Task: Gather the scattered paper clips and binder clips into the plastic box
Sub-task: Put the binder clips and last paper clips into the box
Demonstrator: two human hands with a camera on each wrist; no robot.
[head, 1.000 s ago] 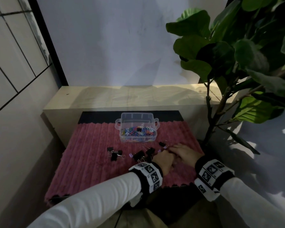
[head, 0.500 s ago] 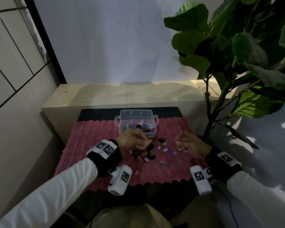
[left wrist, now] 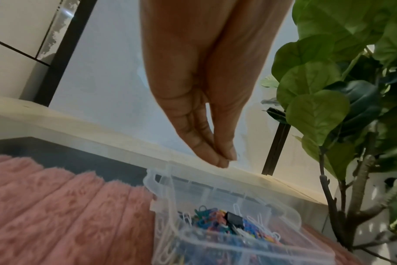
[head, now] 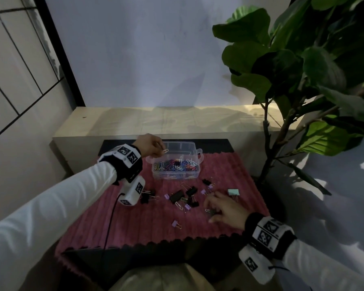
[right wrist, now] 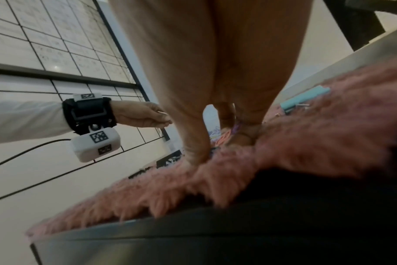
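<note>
My left hand (head: 161, 149) hovers over the back left corner of the clear plastic box (head: 194, 174) and pinches a white paper clip (head: 166, 150). In the left wrist view its fingertips (left wrist: 224, 159) are pressed together above the box (left wrist: 165, 190), which holds several coloured paper clips (left wrist: 212, 216) and a black binder clip (left wrist: 235, 218). My right hand (head: 209, 211) is down on the pink rug (head: 135, 223), fingers and thumb curled round a small dark binder clip (head: 211, 212). Black binder clips (head: 176, 196), purple ones (head: 174, 223) and a teal one (head: 233, 192) lie scattered on the rug.
A large leafy plant (head: 303, 70) rises at the right of the rug, with its stem (head: 266, 164) close to the box. A pale low ledge (head: 156, 120) runs behind the box. A cable (head: 109, 223) hangs from the left wrist camera over the rug.
My left hand has lifted from the clips on the rug and moved back to the box with a paper clip. My right hand has dropped nearer onto the rug over a small clip.
</note>
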